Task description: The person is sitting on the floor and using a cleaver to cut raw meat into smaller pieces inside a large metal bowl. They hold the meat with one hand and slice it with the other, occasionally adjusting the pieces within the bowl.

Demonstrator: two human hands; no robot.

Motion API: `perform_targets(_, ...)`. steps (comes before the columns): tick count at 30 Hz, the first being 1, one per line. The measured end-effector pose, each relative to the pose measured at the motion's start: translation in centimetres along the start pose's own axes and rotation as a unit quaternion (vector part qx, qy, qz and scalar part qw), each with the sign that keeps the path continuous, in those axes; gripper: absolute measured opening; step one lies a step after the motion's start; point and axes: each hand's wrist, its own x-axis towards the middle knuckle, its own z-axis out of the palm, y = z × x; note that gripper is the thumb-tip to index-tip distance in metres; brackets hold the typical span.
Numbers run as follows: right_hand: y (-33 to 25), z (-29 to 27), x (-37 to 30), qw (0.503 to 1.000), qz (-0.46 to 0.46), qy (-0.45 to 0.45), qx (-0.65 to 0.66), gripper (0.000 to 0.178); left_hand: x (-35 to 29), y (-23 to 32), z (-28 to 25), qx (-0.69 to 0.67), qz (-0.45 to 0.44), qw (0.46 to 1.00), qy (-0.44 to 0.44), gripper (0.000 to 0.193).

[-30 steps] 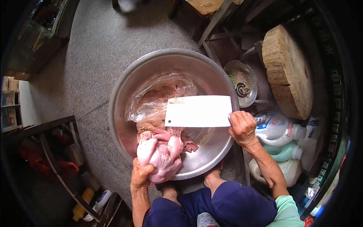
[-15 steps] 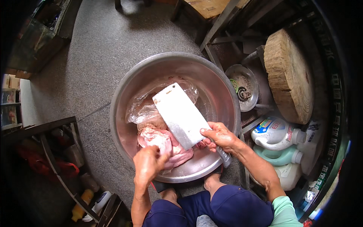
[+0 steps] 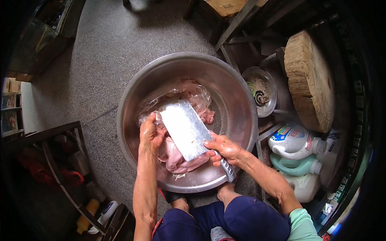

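Observation:
My right hand [image 3: 225, 149] grips a broad steel cleaver [image 3: 183, 126] where its grey handle meets the blade. The blade lies slanted over the wide metal basin [image 3: 237, 96], glaring white on its upper half. Under its lower edge sits a folded, ridged piece of pale pink raw meat [image 3: 173, 154]. My left hand [image 3: 152, 132] is closed at the left side of the basin, on the edge of a clear plastic bag [image 3: 149, 105]; its fingertips are partly hidden. More pink meat [image 3: 207, 116] shows in and beside the bag, behind the blade.
At right, a thick round wooden chopping block [image 3: 307, 80] stands on edge by a clear bowl [image 3: 261, 90] with small items. White and green jugs [image 3: 295, 162] are stacked below it. A dark shelf [image 3: 52, 160] with bottles stands at left. Speckled floor [image 3: 108, 52] surrounds the basin.
My left hand has moved up and forward from above the meat to the bag's edge. The cleaver has shifted slightly down and its blade has tilted; my right hand still holds it.

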Motion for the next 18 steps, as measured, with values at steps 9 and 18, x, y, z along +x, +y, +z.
perform_targets(9, 0.3, -1.4, -7.3, 0.794, -0.294, 0.164, -0.506, 0.014, -1.2, 1.5, -0.8, -0.033, -0.030, 0.999, 0.020, 0.035)
perform_targets(18, 0.3, 4.1, -4.2, 0.305, -0.409, 0.281, -0.813, 0.040, -1.2, 3.1, -1.3, -0.120, -0.046, 0.991, -0.047, 0.027)
